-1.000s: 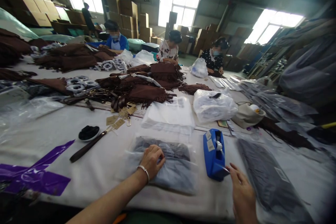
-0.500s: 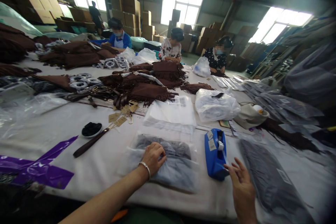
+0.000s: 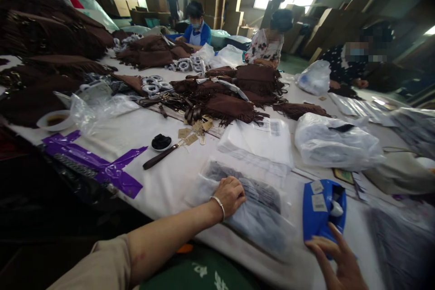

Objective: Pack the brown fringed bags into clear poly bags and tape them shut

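My left hand [image 3: 231, 195], a bangle on its wrist, lies with bent fingers on a clear plastic bag [image 3: 261, 229] holding a dark, flat folded item. Its fingers pinch and press down the bag's upper layer. To the right stands a blue tape dispenser [image 3: 314, 222] with two white labels and a roll inside. At its front edge is my right hand [image 3: 336, 260], partly blurred. Thumb and one finger come together there on the tape's end, while the index finger is stretched out; the clear tape itself is hard to see.
Behind the bag lies a stack of white plastic bags [image 3: 256, 145], with a stuffed white bag [image 3: 336, 140] to its right. Brown fringed bags [image 3: 234, 104] are piled further back. A strap [image 3: 161, 156] and a small dish of black pieces [image 3: 161, 142] lie left. Several people work opposite.
The view has swung right and slightly down, so the table things appear shifted. My left hand stays on the bag; my right hand remains at the dispenser's front edge.
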The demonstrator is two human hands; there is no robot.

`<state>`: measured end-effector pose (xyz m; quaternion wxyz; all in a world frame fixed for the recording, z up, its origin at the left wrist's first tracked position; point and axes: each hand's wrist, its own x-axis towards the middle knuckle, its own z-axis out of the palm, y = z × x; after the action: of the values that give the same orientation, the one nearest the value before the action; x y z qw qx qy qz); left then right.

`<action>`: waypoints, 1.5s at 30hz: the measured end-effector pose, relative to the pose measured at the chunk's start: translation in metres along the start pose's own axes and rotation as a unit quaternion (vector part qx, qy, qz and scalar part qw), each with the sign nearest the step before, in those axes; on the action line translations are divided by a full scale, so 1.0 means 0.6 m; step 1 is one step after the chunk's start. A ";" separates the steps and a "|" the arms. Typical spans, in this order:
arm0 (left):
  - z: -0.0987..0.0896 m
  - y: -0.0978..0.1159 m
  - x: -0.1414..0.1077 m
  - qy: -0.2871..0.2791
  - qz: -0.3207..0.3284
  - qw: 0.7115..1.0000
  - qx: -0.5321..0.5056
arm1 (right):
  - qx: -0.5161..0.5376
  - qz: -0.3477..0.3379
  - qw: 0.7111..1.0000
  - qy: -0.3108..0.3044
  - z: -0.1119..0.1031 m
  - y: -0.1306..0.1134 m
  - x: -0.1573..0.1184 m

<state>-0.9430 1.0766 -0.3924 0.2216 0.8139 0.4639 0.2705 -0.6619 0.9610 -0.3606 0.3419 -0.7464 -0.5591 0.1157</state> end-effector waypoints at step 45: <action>-0.074 -0.104 -0.049 -0.015 -0.161 0.987 -0.002 | -0.287 -0.287 0.792 -0.457 0.294 -0.326 0.156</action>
<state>-1.0237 1.0850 -0.4037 0.2711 0.7321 0.5849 0.2200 -0.8752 1.1415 -0.3463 -0.1653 -0.4756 -0.8463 0.1740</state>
